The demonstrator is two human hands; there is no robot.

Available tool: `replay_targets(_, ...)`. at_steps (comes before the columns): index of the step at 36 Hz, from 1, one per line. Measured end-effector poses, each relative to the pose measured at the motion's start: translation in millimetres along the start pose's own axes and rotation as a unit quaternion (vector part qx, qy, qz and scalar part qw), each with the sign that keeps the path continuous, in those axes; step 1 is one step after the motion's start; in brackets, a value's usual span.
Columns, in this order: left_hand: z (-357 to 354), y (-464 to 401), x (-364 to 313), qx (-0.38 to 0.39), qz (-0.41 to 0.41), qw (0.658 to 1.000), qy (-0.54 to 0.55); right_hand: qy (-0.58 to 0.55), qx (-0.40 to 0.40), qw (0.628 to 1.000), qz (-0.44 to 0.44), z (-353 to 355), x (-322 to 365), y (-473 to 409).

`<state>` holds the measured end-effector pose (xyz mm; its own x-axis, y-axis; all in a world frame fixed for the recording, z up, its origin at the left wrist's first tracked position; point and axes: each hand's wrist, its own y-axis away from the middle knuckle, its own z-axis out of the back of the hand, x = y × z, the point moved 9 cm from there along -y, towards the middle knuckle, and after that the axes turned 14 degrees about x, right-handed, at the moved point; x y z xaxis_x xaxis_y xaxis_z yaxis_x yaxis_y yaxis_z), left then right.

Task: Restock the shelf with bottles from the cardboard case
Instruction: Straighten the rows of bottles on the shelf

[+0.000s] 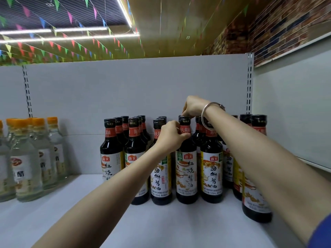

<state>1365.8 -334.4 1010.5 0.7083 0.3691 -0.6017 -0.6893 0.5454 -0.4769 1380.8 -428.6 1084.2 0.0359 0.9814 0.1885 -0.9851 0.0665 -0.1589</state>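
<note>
A dark soy sauce bottle (186,169) with a black cap and red neck band stands upright on the white shelf (125,221), in the front row of several like bottles. My left hand (170,136) grips its neck from the left. My right hand (192,106), with a silver bangle on the wrist, pinches its cap from above. The cardboard case is out of view.
Several clear vinegar bottles (28,158) with orange caps stand at the shelf's left. More soy sauce bottles (254,176) crowd the right, close under my right forearm. A grey back panel (136,90) closes the shelf behind. Bare shelf lies between the two bottle groups and in front.
</note>
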Motion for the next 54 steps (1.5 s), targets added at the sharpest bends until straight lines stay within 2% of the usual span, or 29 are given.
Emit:
replay_targets(4,0,-2,2,0.002,0.0,1.0,0.006,-0.021,0.001,1.0,0.018,-2,0,1)
replay_targets(8,0,-2,3,0.001,-0.003,1.0,0.009,-0.079,-0.041,0.993,0.073,8,5,13)
replay_targets(14,1,0,1,-0.009,-0.022,1.0,0.01,-0.083,0.039,0.992,0.09,-4,5,29)
replay_targets(21,2,-4,0,0.008,-0.015,0.999,0.028,-0.132,0.017,0.985,0.106,-9,1,37)
replay_targets(48,4,7,1,0.019,0.01,0.999,0.046,-0.112,-0.02,0.987,0.111,-6,3,48)
replay_targets(52,14,11,-11,-0.014,-0.021,0.999,0.043,-0.103,-0.084,0.985,0.112,23,-9,59)
replay_targets(54,23,14,-19,-0.047,-0.036,0.998,0.029,-0.091,-0.089,0.987,0.102,33,-18,64)
